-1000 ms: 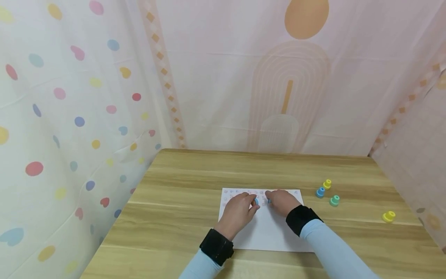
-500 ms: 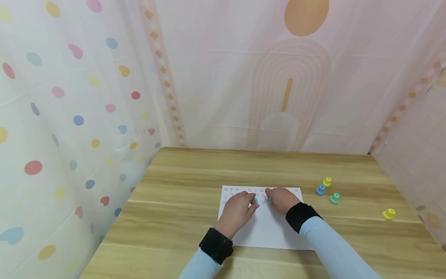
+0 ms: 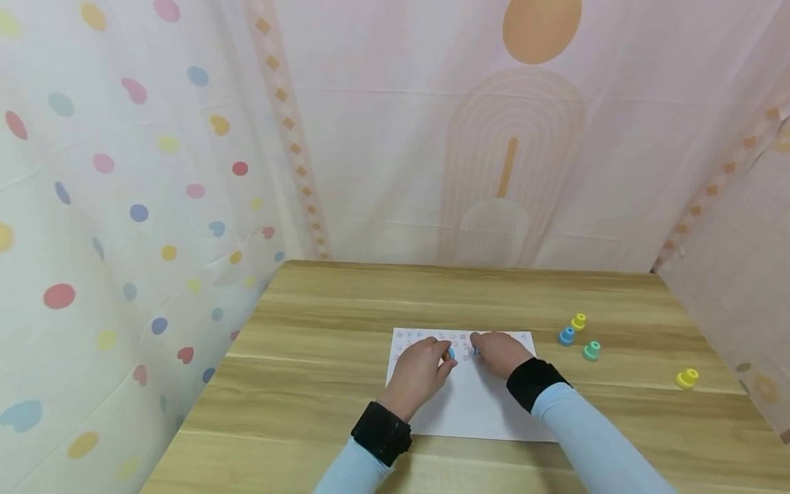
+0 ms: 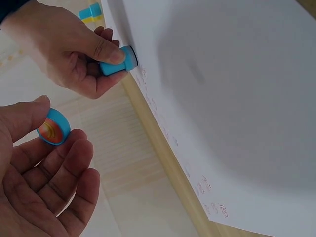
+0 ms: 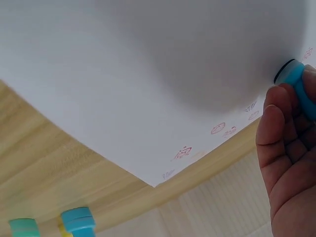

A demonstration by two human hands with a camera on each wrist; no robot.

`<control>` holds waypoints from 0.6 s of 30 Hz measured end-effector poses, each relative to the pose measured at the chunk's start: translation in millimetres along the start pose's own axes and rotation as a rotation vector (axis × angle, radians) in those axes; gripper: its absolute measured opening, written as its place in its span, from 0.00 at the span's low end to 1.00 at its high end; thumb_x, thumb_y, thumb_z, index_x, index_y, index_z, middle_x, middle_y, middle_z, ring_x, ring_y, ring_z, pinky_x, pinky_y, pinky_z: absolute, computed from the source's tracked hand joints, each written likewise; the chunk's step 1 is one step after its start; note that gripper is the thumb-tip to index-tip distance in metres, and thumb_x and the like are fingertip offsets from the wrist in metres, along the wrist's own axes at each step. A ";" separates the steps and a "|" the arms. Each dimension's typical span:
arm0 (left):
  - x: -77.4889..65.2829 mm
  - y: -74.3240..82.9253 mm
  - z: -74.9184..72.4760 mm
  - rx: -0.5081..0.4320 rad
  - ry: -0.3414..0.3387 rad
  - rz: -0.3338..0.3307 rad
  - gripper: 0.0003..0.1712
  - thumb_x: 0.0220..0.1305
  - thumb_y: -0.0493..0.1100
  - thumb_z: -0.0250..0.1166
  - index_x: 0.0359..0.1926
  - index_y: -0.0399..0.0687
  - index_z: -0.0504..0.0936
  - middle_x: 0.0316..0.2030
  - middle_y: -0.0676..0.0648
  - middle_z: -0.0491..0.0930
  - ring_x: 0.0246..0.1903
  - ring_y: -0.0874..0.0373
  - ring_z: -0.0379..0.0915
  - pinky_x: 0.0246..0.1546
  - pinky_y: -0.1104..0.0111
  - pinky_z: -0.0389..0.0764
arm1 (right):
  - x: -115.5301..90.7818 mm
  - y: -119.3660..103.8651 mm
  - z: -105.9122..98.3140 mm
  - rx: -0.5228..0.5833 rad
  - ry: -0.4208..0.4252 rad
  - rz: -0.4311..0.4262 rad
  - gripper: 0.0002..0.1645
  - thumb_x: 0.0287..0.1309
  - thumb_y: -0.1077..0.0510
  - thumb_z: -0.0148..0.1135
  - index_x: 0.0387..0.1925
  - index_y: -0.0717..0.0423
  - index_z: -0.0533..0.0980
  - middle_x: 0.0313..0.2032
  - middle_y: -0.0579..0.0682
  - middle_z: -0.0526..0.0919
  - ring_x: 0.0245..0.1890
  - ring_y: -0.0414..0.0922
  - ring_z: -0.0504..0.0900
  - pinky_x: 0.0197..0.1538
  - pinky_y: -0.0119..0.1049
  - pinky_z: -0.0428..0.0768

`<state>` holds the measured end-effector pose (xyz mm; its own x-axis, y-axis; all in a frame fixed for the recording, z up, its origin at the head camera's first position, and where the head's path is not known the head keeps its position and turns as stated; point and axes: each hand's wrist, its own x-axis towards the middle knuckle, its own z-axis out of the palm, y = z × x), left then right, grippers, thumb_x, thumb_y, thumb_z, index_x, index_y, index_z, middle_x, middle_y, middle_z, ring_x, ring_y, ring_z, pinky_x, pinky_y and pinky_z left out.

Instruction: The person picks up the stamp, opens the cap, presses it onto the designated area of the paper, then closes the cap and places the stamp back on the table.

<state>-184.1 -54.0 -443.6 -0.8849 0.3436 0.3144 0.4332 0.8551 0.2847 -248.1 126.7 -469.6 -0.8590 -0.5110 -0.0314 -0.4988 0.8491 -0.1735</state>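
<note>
My right hand [image 3: 503, 355] pinches a small blue toy stamp [image 4: 118, 61] between thumb and fingers. The dark-edged printing face of the stamp is right at the white paper [image 3: 475, 412] in the right wrist view. My left hand [image 3: 416, 374] holds a round blue stamp cap [image 4: 53, 127] between thumb and fingertip, its orange inside facing the left wrist camera. The other left fingers are loosely bent. Small red and purple stamp prints [image 5: 182, 152] run in rows along the paper's far edge; the hands cover some in the head view.
To the right of the paper on the wooden table [image 3: 308, 377] stand a yellow stamp [image 3: 579, 322], a blue stamp [image 3: 566, 336] and a green stamp [image 3: 591, 351]. Another yellow stamp [image 3: 687, 379] stands farther right. A patterned curtain [image 3: 382, 137] hangs behind.
Both hands keep their hold and stay almost in place over the paper. The whole head view has shifted slightly upward.
</note>
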 end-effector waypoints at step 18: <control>-0.7 -2.6 2.6 -0.012 0.002 -0.023 0.17 0.58 0.47 0.68 0.45 0.41 0.85 0.30 0.49 0.83 0.28 0.61 0.73 0.34 0.66 0.82 | -7.5 6.8 -11.6 0.152 0.077 0.111 0.08 0.60 0.61 0.62 0.41 0.57 0.76 0.36 0.53 0.84 0.30 0.45 0.75 0.43 0.45 0.83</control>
<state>-185.1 -55.5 -446.9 -0.8944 0.3228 0.3094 0.4145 0.8581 0.3031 -246.4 137.9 -459.1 -0.9170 -0.3986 0.0155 -0.3822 0.8668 -0.3202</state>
